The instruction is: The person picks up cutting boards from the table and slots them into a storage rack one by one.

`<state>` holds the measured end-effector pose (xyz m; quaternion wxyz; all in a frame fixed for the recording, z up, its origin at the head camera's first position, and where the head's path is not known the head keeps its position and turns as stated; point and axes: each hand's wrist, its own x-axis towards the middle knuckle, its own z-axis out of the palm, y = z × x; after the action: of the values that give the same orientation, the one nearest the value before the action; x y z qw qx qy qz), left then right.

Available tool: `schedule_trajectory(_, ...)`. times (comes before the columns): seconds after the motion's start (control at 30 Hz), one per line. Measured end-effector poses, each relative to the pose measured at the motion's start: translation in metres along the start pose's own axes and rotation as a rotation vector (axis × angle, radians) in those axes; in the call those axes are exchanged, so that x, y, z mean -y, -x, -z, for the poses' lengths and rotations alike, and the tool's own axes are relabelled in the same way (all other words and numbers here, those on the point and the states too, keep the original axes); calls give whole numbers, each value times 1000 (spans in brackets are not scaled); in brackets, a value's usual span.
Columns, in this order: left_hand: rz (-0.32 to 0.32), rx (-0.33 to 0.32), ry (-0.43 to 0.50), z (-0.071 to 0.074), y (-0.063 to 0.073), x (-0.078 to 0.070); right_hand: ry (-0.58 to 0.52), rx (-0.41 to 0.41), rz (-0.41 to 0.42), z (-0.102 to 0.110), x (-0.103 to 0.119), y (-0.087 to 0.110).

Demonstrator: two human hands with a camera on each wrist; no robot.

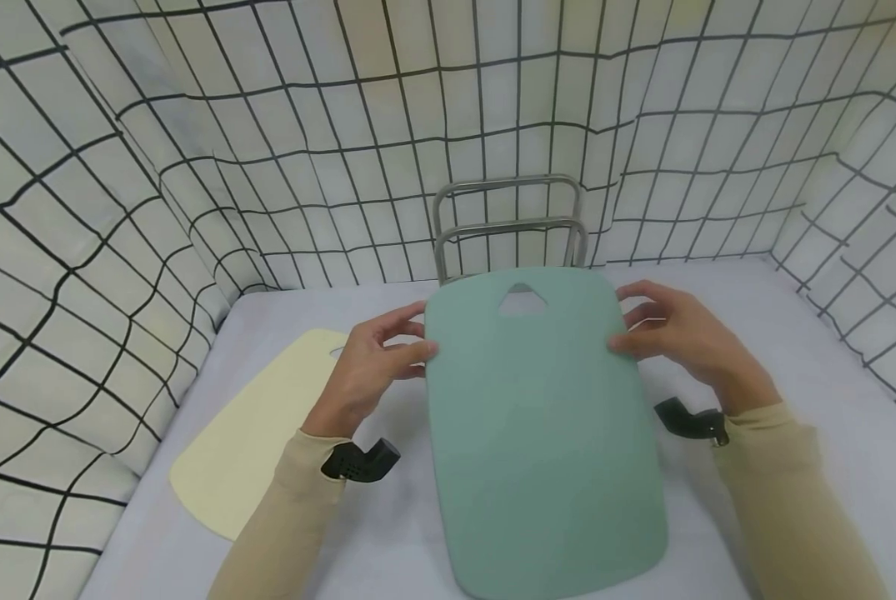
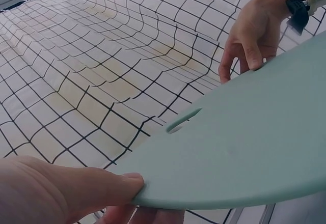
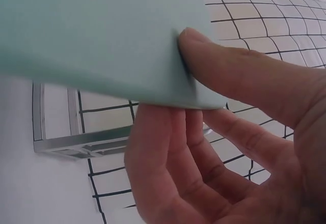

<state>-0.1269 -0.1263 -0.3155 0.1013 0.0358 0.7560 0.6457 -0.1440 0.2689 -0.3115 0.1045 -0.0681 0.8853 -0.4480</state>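
Observation:
A mint-green cutting board (image 1: 538,433) with a triangular handle hole is held up in front of me, its holed end away from me. My left hand (image 1: 372,358) pinches its left edge near the far end, thumb on the upper face. On the opposite edge my right hand (image 1: 688,342) grips likewise; in the right wrist view the thumb (image 3: 229,66) lies on the face and the fingers curl beneath. Behind the board stands a metal rack (image 1: 508,225) with two upright loops, its base mostly hidden in the head view. A pale yellow cutting board (image 1: 260,433) lies flat at left, partly behind my left arm.
A white cloth with a black grid (image 1: 387,125) forms walls at the back and both sides. The white tabletop (image 1: 778,333) extends under the boards and rack. Each wrist wears a black camera mount.

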Motion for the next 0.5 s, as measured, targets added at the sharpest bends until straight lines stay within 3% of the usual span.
schedule_trajectory(0.2,2,29,-53,2,1,0,21,-14,-26,-4,-1,-2)
schedule_trajectory(0.37,27,130,-91,4,3,-2,27,-13,-42,-4,-3,-4)
schedule_trajectory(0.5,43,178,-65,6,4,-3,33,-13,-48,-4,-5,-5)
